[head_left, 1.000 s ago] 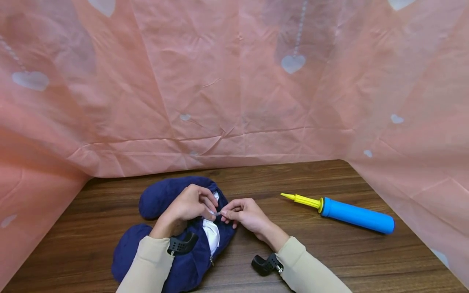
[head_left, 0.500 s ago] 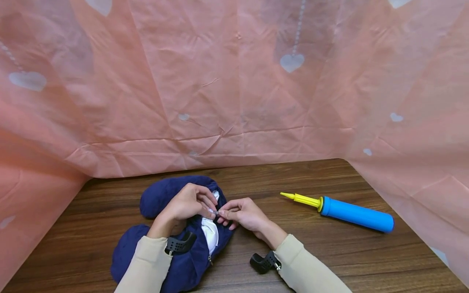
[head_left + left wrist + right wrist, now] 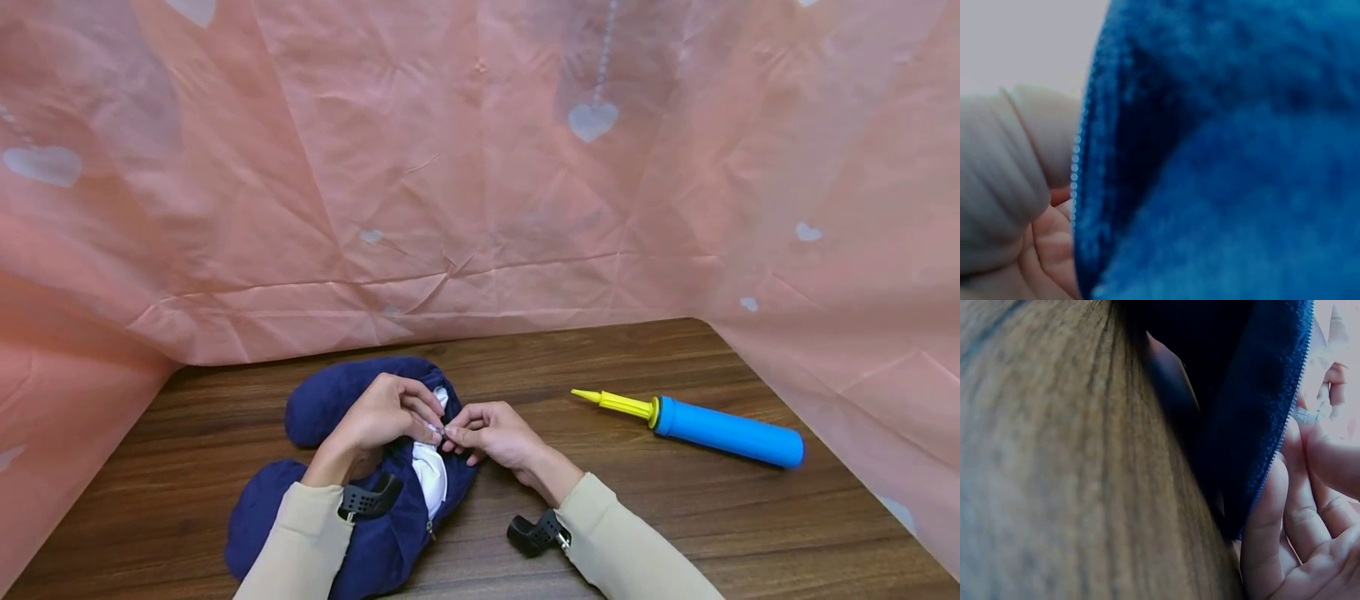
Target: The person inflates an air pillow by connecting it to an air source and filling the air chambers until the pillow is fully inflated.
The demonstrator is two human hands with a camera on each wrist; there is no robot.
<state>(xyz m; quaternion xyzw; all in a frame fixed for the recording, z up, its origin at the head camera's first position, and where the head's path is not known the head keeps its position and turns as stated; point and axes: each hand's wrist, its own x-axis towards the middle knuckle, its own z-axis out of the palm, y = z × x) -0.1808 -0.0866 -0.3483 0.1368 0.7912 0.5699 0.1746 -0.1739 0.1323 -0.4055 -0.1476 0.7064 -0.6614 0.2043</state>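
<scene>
A navy U-shaped neck pillow [image 3: 330, 400] lies on the table, its zipped cover open along the curved end. White inner lining [image 3: 430, 479] shows through the opening, and the zip pull [image 3: 430, 528] hangs at the near end. Reaching over the pillow, my left hand [image 3: 384, 417] holds a small clear valve at the opening between thumb and fingers. From the other side my right hand [image 3: 501, 435] pinches the same clear valve [image 3: 1307, 416] with thumb and forefinger. In the left wrist view the blue cover [image 3: 1241, 187] hides most of the left fingers.
A blue hand pump [image 3: 727, 430] with a yellow nozzle lies on the right of the dark wooden table [image 3: 637, 517]. Pink cloth with pale hearts [image 3: 480, 192] hangs behind and along both sides. Each wrist wears a black camera mount.
The hands stay at the valve with only slight finger movement, the right hand edging a little closer to the left. The head view has shifted slightly; pillow and pump lie as before.
</scene>
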